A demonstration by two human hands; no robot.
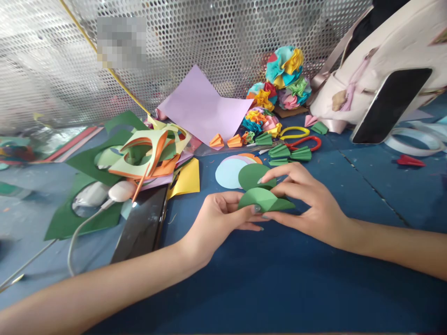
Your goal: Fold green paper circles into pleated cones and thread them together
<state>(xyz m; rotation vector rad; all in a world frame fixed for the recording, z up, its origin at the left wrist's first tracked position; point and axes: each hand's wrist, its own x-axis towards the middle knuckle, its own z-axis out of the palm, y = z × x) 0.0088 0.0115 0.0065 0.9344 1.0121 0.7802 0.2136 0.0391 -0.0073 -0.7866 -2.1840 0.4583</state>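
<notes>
Above the blue table, my left hand [226, 211] pinches a green paper circle [256, 199] between thumb and fingers. The circle is bent, with a crease toward its right side. My right hand [307, 200] grips the right edge of the same paper, its thumb below and fingers above. Just behind lies another green paper circle [254, 176], near my right index fingertip; I cannot tell whether they touch. Beside it rest a light blue paper circle [228, 172] and partly covered purple and orange ones. Several folded green paper pieces [279, 151] lie past my right hand.
Cut paper scraps [143, 149] are heaped at left over a dark phone [145, 228] with a white cable. Scissors [303, 143], crumpled-paper balls [284, 67] and a purple sheet [206, 109] lie at the back. A phone [393, 104] leans against a pale bag [387, 51]; tape rolls [414, 144] sit right.
</notes>
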